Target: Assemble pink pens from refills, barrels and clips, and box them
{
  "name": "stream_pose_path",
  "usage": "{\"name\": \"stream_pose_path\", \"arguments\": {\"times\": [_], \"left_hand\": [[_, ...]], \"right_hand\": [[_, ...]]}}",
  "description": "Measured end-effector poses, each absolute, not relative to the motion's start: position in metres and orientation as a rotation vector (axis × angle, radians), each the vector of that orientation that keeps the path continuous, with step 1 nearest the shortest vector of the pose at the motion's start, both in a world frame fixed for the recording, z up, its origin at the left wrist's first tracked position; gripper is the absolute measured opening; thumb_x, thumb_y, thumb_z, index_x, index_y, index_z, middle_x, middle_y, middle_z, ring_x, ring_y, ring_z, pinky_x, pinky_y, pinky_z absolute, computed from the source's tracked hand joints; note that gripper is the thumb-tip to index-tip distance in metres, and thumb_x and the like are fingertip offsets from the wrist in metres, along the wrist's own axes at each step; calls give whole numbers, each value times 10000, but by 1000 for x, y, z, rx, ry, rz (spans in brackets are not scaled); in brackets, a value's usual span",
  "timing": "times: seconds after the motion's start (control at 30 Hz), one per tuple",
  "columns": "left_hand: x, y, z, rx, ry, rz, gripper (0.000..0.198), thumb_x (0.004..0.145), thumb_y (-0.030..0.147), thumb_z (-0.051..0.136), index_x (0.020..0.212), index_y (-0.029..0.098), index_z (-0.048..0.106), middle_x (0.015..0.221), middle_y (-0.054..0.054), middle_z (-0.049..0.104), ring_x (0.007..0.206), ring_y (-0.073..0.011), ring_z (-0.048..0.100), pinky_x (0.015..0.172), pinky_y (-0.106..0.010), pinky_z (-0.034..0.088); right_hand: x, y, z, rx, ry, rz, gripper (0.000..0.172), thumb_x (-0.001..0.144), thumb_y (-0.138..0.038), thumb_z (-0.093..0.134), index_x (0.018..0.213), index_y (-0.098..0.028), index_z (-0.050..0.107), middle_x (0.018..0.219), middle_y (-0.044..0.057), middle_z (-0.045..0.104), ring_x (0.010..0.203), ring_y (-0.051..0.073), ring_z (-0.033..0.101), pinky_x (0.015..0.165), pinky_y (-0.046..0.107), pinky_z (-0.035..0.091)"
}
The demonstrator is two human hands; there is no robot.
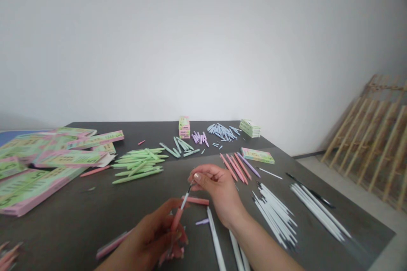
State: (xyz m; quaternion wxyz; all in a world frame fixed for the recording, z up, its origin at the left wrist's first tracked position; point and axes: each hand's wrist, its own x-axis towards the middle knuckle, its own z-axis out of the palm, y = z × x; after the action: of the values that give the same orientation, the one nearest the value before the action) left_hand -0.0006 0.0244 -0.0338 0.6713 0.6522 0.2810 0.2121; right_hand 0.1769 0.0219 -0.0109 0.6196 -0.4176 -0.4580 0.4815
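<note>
My left hand (pixel 155 233) is closed around a coral-pink pen barrel (pixel 177 220), tilted up toward the right. Out of the barrel's upper end sticks a thin white pen refill (pixel 185 198) with a dark tip. Thumb and forefinger of my right hand (pixel 219 190) pinch the refill at that tip. Other pink pieces show low in my left hand, partly hidden by the fingers. Behind the refill lies a pink pen part (pixel 197 200) on the table. A small purple piece (pixel 202 222) and a white tube (pixel 216 239) lie just below my right hand.
Green pens (pixel 140 164) and flattened cartons (pixel 63 159) spread across the left of the dark table (pixel 79 203). White refills (pixel 275 216) and pink pens (pixel 235 167) lie right. Farther back are blue parts (pixel 222 131) and stacked boxes (pixel 184 127). A wooden rack (pixel 369 144) leans against the wall.
</note>
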Motion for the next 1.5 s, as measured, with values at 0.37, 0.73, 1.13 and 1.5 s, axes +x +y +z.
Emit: {"name": "stream_pose_path", "arguments": {"times": [0.37,0.73,1.13,1.5], "left_hand": [[-5,31,-48,1506,632,537,423,800,506,554,1130,251,492,823,-25,659,647,-147,596,604,-256,462],[-10,34,-39,1684,699,654,298,844,417,517,1099,265,545,886,-35,677,822,-210,649,747,-293,504],[-50,75,-29,1558,883,906,415,749,320,659,1117,263,475,838,-3,739,761,-250,701,618,-273,510],[-56,78,-24,1477,901,935,467,737,339,680,1118,245,427,849,-47,741,777,-263,705,624,-312,509]], "right_hand": [[173,21,-15,-1015,-1098,1278,258,627,-385,766,767,-176,713,713,2,653,630,104,578,669,280,520],[187,24,-6,-938,-1260,1203,365,650,-305,744,1000,-237,665,846,0,672,764,143,625,697,287,516],[215,41,-27,-1572,-1838,467,188,690,-48,566,703,-164,714,750,49,683,689,160,585,638,255,394],[183,22,-33,-1585,-2223,416,191,750,-73,570,757,-198,714,809,45,677,821,163,612,709,218,395]]}}
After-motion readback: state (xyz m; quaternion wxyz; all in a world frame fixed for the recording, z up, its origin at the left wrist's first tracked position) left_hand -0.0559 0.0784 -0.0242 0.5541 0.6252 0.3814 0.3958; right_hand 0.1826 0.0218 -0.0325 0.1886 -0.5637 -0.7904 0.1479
